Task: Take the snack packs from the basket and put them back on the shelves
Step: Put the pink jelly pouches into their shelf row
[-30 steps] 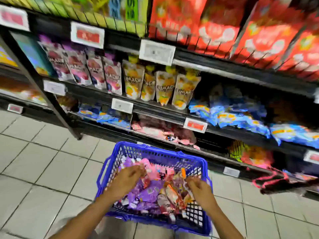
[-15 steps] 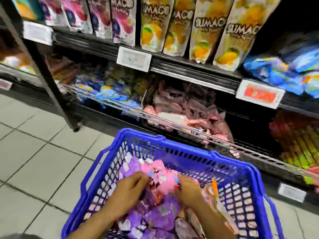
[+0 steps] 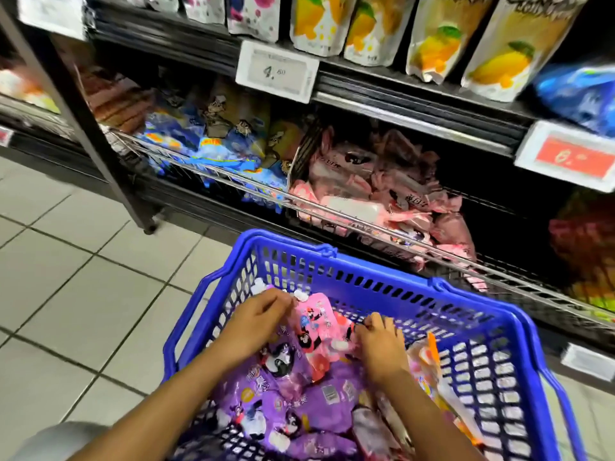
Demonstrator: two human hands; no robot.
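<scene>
- The snack packs lie heaped in the blue basket, purple packs near, the pink pack on top at the far side.
- The left hand pinches the pink pack's far-left corner; the right hand curls onto its right edge.
- Likely best: lift it free with both hands, so no purple packs drag along.
- Matching pink bags fill the low shelf just beyond.

Both forearms run off the bottom edge. The left hand and right hand cover parts of the pink printed snack pouches, hiding the fingertips' grip. The blue slotted plastic basket is cropped below. Yellow mango-print pouches lose their tops; the red shelf price label is blurred.
</scene>
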